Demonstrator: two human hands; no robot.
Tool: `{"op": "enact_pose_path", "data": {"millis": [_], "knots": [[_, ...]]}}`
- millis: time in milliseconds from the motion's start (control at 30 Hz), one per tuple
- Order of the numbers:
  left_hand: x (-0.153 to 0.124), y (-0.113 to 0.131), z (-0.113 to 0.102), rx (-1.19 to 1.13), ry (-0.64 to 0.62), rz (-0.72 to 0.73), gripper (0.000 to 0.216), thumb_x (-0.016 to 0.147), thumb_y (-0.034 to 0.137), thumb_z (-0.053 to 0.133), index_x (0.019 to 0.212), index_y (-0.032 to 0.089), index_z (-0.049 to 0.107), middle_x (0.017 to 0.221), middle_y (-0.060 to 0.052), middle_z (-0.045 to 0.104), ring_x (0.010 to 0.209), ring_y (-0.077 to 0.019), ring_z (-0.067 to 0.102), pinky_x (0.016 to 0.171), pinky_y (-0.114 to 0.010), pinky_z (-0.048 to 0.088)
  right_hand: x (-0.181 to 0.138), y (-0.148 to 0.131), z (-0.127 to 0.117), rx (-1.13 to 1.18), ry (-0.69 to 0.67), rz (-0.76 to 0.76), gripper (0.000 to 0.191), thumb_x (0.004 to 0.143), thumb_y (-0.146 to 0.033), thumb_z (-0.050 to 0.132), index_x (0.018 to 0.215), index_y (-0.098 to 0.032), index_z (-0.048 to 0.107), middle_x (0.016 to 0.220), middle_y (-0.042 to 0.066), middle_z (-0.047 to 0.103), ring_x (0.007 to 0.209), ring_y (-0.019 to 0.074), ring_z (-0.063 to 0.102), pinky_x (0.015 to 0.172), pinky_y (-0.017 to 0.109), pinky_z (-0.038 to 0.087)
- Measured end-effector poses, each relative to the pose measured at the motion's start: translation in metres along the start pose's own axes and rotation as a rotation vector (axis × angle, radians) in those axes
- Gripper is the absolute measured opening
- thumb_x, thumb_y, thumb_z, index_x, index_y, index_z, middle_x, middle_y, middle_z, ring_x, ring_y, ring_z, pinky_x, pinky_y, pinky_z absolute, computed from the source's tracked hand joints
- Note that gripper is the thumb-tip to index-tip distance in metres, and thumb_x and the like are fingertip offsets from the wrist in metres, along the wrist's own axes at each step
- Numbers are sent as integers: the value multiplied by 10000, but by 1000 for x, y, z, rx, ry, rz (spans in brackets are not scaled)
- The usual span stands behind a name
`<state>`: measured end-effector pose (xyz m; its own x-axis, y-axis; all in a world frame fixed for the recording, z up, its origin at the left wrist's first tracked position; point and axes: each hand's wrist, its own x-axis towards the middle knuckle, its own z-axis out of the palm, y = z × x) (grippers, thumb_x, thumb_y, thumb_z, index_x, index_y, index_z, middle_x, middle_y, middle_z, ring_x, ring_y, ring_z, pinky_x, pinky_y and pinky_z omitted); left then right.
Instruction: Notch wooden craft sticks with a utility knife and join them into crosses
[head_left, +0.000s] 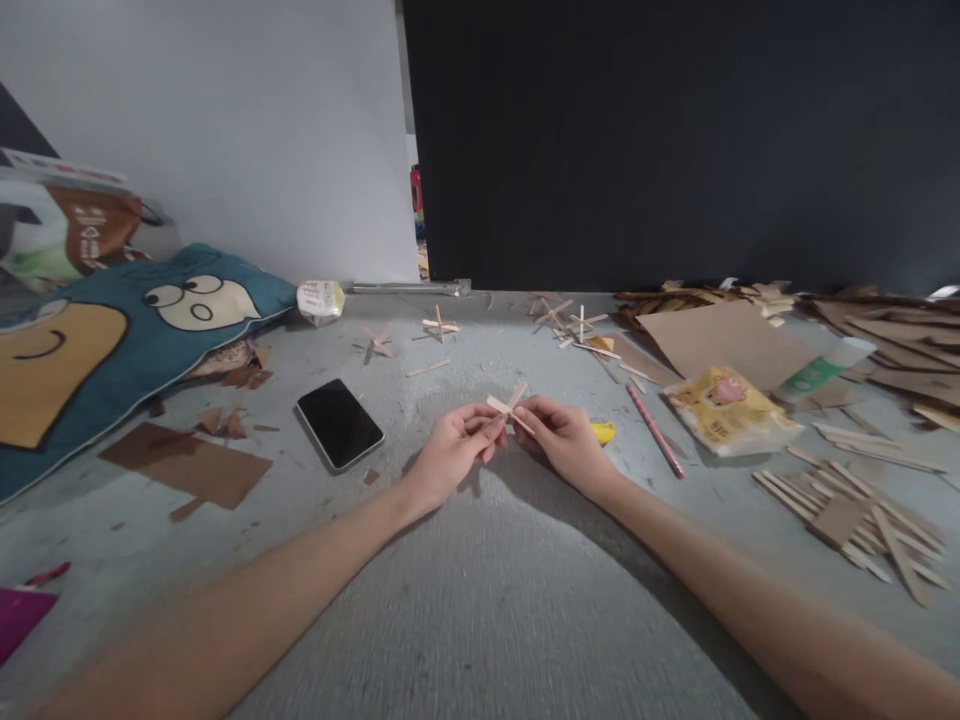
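Between my hands, above the middle of the grey table, are crossed wooden craft sticks (507,406). My left hand (459,445) is closed, thumb and fingers pinching the sticks from the left. From the other side my right hand (561,438) pinches them too, its fingers curled. Whether the crossed sticks are joined is hidden by the fingertips. Just beyond my right hand, partly covered by it, lies a small yellow tool (603,432). Farther back stand star-shaped stick pieces (440,325), with a single loose stick (428,368) in front of them.
A black phone (340,424) and brown cardboard (187,465) lie left, beside a blue cushion (142,340). To the right are a pencil (655,430), a yellow packet (731,410), a glue stick (825,370) and a pile of craft sticks (855,520). A dark panel (675,140) rises behind.
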<state>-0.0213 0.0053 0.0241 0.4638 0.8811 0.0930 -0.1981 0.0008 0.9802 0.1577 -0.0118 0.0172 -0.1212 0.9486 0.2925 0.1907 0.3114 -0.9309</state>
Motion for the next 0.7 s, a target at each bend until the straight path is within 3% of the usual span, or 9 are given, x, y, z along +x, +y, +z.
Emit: {"op": "enact_pose_path", "data": {"millis": [200, 300, 367, 467, 600, 700], "knots": [[-3, 0, 1, -69, -84, -19, 267, 874, 408, 732, 957, 160, 674, 736, -12, 626, 572, -87, 500, 545, -241, 352, 4, 3, -4, 77, -61, 58, 522, 873, -674, 613, 672, -197, 552, 561, -46, 439, 488, 87, 327, 465, 248, 250], [-7, 2, 7, -125, -135, -47, 308, 890, 438, 718, 1031, 178, 632, 674, 22, 570, 531, -85, 460, 528, -248, 325, 5, 4, -5, 119, -72, 78, 490, 863, -655, 640, 722, -188, 592, 586, -43, 454, 512, 91, 332, 483, 247, 246], [-9, 2, 11, -119, -155, -61, 321, 905, 478, 689, 977, 173, 621, 643, 35, 516, 512, -80, 416, 515, -254, 294, 5, 3, -5, 121, -83, 66, 496, 869, -656, 631, 707, -190, 578, 591, -44, 439, 526, 95, 323, 495, 249, 243], [-10, 1, 14, -73, -148, -48, 368, 917, 530, 647, 878, 166, 611, 618, 47, 437, 503, -76, 353, 504, -263, 244, 5, -1, -5, 86, -103, 31, 526, 887, -667, 598, 656, -199, 532, 589, -45, 410, 538, 98, 306, 504, 252, 250], [-9, -2, 13, -77, -114, -52, 394, 916, 565, 629, 892, 172, 608, 603, 83, 301, 479, -72, 273, 499, -265, 190, 5, -5, -5, 40, -99, -16, 521, 909, -661, 570, 664, -202, 549, 586, -39, 432, 534, 104, 330, 506, 254, 284], [-8, -5, 12, -109, -122, -51, 372, 930, 541, 625, 921, 170, 609, 614, 82, 313, 477, -69, 286, 505, -263, 198, 4, -4, -5, -5, -73, -62, 499, 925, -634, 564, 685, -197, 580, 603, -21, 487, 554, 117, 395, 521, 255, 322]]}}
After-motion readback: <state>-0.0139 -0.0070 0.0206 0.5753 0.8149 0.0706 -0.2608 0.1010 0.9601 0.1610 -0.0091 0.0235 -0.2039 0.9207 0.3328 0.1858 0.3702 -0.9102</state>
